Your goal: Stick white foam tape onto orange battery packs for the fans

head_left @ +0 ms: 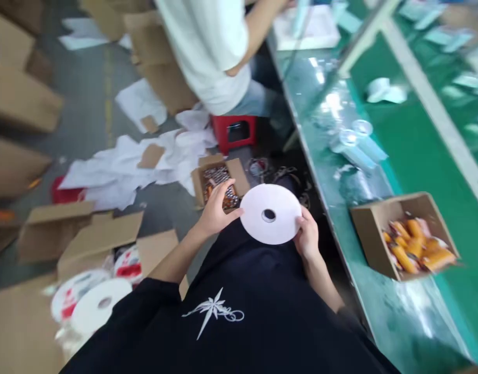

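Observation:
A flat white disc with a dark-rimmed centre hole, like a reel seen face on, is held above my lap. My right hand grips its right edge, thumb on the face and fingers at the rim. At the left edge is my left hand, its fingers spread and its thumb tip at the rim; whether the thumb presses on it I cannot tell. Beyond my hands, a small open carton on the floor holds brown and metallic small parts. More white reels lie at lower left, some with red marks.
Along my right runs a green-topped workbench with a carton of orange cylinders and clear-wrapped pieces. A person in a white shirt is by a red stool ahead. White sheets and cardboard boxes cover the floor leftward.

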The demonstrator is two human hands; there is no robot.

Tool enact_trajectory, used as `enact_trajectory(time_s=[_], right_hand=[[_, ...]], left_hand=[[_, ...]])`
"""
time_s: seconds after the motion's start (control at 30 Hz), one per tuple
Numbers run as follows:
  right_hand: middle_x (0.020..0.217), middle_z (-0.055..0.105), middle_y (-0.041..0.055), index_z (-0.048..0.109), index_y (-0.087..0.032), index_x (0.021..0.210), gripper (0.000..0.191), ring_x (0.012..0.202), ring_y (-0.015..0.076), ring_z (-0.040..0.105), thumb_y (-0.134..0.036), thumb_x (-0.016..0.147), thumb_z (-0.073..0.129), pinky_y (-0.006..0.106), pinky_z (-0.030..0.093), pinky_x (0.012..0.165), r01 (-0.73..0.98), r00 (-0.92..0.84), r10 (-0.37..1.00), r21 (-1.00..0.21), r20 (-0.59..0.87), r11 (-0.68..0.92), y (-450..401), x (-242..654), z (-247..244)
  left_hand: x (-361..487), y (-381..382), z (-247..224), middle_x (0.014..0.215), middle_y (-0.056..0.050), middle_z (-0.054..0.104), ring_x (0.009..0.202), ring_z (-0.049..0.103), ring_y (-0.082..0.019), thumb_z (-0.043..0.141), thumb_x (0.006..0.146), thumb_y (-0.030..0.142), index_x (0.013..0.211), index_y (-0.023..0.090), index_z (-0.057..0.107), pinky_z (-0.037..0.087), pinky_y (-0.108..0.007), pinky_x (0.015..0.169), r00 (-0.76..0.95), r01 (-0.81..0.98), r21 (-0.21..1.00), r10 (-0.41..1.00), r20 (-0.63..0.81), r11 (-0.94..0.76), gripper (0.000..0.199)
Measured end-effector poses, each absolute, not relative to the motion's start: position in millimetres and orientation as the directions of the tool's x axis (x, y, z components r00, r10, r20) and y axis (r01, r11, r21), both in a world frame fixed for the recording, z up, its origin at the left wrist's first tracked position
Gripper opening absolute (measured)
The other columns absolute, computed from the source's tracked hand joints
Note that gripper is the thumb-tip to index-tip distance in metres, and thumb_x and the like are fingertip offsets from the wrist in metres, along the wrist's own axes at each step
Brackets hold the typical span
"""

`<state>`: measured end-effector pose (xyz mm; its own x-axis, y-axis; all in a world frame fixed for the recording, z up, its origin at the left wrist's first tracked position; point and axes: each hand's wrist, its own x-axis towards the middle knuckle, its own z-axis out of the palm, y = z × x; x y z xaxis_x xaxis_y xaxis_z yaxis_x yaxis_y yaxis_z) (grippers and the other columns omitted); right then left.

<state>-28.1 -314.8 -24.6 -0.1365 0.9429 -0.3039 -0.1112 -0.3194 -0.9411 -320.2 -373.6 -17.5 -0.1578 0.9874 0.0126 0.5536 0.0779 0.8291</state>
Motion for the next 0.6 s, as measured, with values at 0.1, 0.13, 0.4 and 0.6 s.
enact_trajectory(time_s=[0.1,0.13,0.4,0.6], right_hand=[[0.121,0.077,0.0117,0.067,-0.021,0.130,0.053,0.105,0.0326,0.075,-0.054,0.089,0.064,0.047,0.064,0.087,-0.061,-0.099,0.983,-0.985,-0.157,-0.163,-335,-4,-11],[0.124,0.076,0.0122,0.067,-0.021,0.131,0.051,0.108,0.0330,0.074,-0.055,0.092,0.062,0.049,0.064,0.090,-0.015,-0.061,0.995,-0.997,-0.076,-0.077,-345,3,-8],[0.117,0.077,0.0125,0.061,-0.025,0.140,0.043,0.113,0.0273,0.075,-0.040,0.100,0.069,0.042,0.065,0.095,0.407,-0.370,0.710,-0.582,0.600,0.704,-405,0,19],[0.102,0.077,0.0103,0.067,-0.022,0.124,0.027,0.088,0.0222,0.075,-0.018,0.097,0.069,0.036,0.065,0.076,0.616,-0.159,0.847,-0.619,0.508,0.487,-384,34,67]], left_hand=[[-295,-305,22,0.145,-0.014,0.064,0.132,0.064,-0.030,0.079,0.085,0.059,0.157,0.024,0.040,0.053,-0.045,0.113,0.250,0.397,0.905,0.967,0.055,-0.154,0.089],[-285,-292,33,0.141,-0.014,0.066,0.128,0.066,-0.030,0.079,0.085,0.060,0.155,0.024,0.043,0.054,-0.045,0.110,0.288,0.381,0.905,0.955,0.079,-0.189,0.086],[-220,-297,60,0.125,-0.012,0.075,0.113,0.073,-0.028,0.060,0.097,0.061,0.138,0.019,0.063,0.059,-0.035,0.093,0.746,0.268,0.918,0.666,-0.006,-0.293,0.058],[-191,-265,102,0.079,0.000,0.075,0.071,0.070,-0.018,0.063,0.093,0.034,0.090,0.022,0.074,0.043,-0.026,0.064,0.881,0.436,0.714,0.423,-0.212,-0.549,0.016]])
